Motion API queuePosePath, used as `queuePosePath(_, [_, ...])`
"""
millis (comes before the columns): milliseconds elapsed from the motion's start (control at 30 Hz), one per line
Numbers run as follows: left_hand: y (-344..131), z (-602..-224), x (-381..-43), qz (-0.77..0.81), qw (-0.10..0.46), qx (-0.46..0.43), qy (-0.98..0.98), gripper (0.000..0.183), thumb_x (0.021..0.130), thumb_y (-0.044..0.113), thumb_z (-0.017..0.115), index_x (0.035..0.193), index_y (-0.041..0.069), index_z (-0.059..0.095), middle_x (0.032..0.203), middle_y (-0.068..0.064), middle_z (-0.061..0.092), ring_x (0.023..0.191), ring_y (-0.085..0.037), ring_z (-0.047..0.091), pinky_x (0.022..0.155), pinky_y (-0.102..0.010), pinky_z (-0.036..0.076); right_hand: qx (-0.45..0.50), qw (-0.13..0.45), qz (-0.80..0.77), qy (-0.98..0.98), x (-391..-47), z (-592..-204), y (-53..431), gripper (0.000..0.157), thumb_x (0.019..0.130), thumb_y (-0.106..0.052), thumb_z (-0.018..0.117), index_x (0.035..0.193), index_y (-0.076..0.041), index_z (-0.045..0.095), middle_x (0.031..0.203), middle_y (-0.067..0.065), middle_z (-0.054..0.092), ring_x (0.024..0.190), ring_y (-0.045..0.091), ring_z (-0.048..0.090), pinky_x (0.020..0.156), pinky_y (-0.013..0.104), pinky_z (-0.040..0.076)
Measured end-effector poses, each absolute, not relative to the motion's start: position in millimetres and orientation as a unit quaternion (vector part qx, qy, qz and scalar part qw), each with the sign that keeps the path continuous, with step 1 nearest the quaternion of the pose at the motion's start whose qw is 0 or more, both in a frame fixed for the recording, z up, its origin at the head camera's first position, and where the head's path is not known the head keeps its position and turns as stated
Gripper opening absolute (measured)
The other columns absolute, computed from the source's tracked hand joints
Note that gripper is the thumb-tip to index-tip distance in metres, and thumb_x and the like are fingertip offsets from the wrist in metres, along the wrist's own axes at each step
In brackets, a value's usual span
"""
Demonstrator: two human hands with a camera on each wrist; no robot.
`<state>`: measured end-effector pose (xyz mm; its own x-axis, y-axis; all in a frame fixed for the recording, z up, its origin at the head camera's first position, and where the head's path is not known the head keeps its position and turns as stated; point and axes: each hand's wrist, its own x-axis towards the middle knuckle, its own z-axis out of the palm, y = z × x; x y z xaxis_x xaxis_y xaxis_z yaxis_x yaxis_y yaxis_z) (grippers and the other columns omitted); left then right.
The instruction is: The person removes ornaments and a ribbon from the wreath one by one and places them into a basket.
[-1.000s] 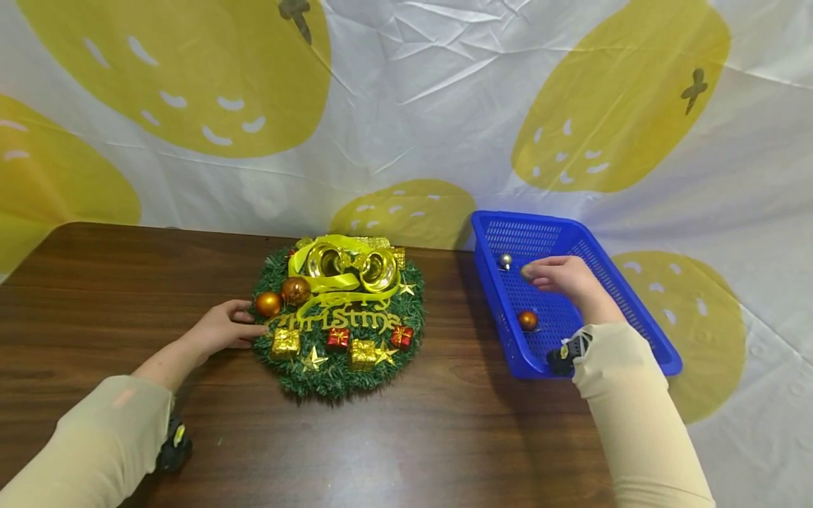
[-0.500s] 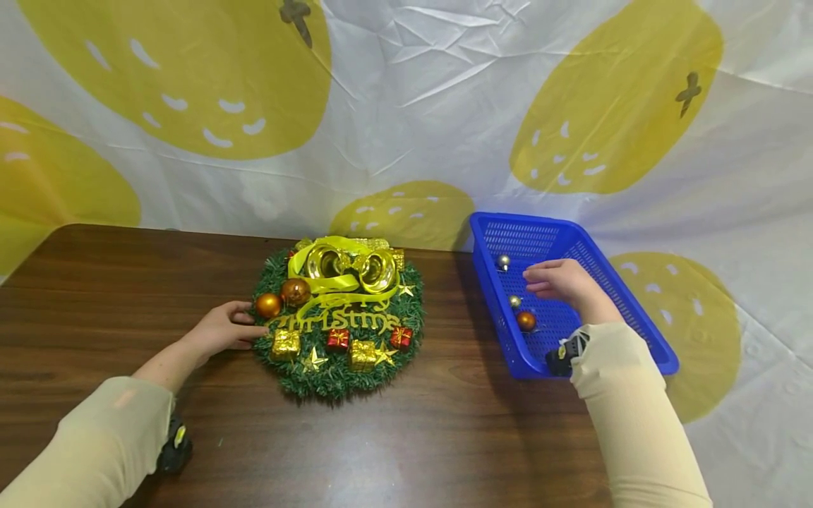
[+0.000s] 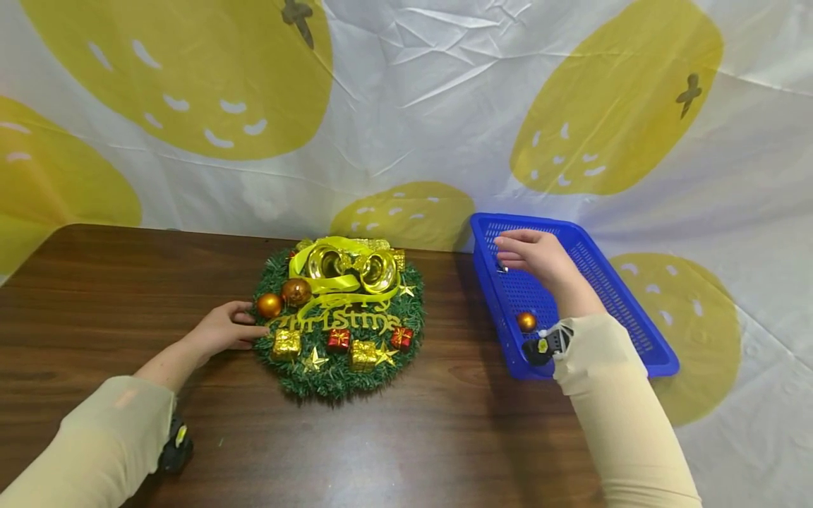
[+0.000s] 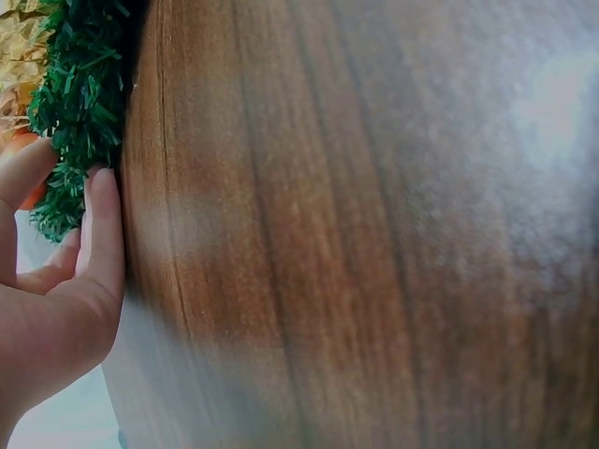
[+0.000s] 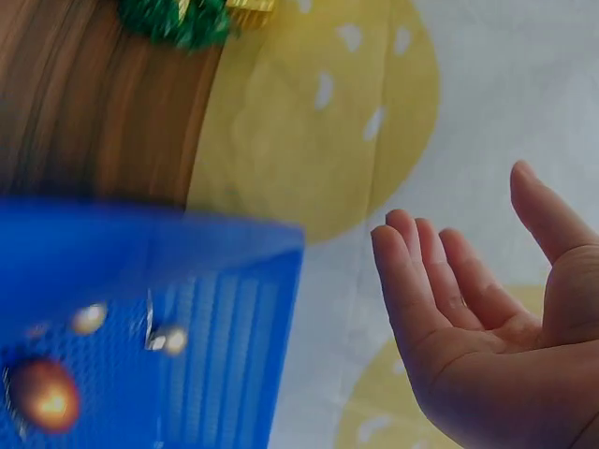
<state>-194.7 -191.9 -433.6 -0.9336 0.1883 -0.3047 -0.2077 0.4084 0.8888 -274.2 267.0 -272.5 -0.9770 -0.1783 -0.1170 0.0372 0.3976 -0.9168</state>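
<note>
A green Christmas wreath (image 3: 339,381) lies on the table, trimmed with gold bells (image 3: 380,271), yellow ribbon, small gift boxes and stars. Two larger baubles, one orange (image 3: 269,305) and one brown (image 3: 296,291), sit at its left edge. My left hand (image 3: 219,329) holds that edge, thumb and fingers on either side of the tinsel (image 4: 84,103). Over the far left part of a blue basket (image 3: 660,363) hovers my right hand (image 3: 536,259), fingers extended and holding nothing. Inside the basket are a copper bauble (image 3: 526,322) and small gold baubles (image 5: 168,340), largely hidden by the hand in the head view.
Brown wooden table (image 3: 381,451) stretches in front of the wreath and between it and the basket. A white cloth (image 3: 419,127) with yellow fruit shapes hangs directly behind the table and along the right side.
One second ago my right hand pinched a small gold bauble; it let go, and the bauble dropped into the basket. The hand has since moved left and up. My left hand stays put.
</note>
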Motion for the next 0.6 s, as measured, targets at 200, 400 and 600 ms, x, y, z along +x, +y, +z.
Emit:
queuePosePath(200, [-190.6, -433.8, -195.4, 0.544, 0.183, -0.01, 0.819, 0.082, 0.09, 0.022, 0.062, 0.145, -0.013, 0.012, 0.136, -0.037, 0.031, 0.106, -0.03, 0.058, 0.083, -0.035, 0.057, -0.048, 0.087, -0.55, 0.829, -272.6, -267.1, 239.6, 0.056, 0.095, -0.019, 0.052, 0.14, 0.009, 0.034, 0.137, 0.027, 0.044, 0.082, -0.004, 0.06, 0.084, 0.017, 0.054])
queuePosePath(400, [-191.5, -435.0, -195.7, 0.544, 0.18, -0.01, 0.819, 0.081, 0.09, 0.021, 0.062, 0.144, -0.014, 0.012, 0.135, -0.037, 0.032, 0.105, -0.031, 0.058, 0.082, -0.035, 0.057, -0.063, 0.08, -0.575, 0.812, -276.3, -267.6, 213.8, 0.054, 0.095, -0.015, 0.053, 0.141, 0.008, 0.034, 0.14, 0.026, 0.042, 0.095, 0.009, 0.06, 0.097, 0.031, 0.051])
queuePosePath(600, [-191.7, -435.9, -196.2, 0.544, 0.178, -0.012, 0.82, 0.082, 0.09, 0.021, 0.062, 0.144, -0.014, 0.012, 0.134, -0.036, 0.033, 0.107, -0.032, 0.057, 0.083, -0.035, 0.057, -0.078, 0.083, -0.574, 0.811, -277.8, -276.5, 184.7, 0.051, 0.093, -0.013, 0.055, 0.139, 0.005, 0.039, 0.135, 0.025, 0.049, 0.116, 0.033, 0.054, 0.096, 0.035, 0.051])
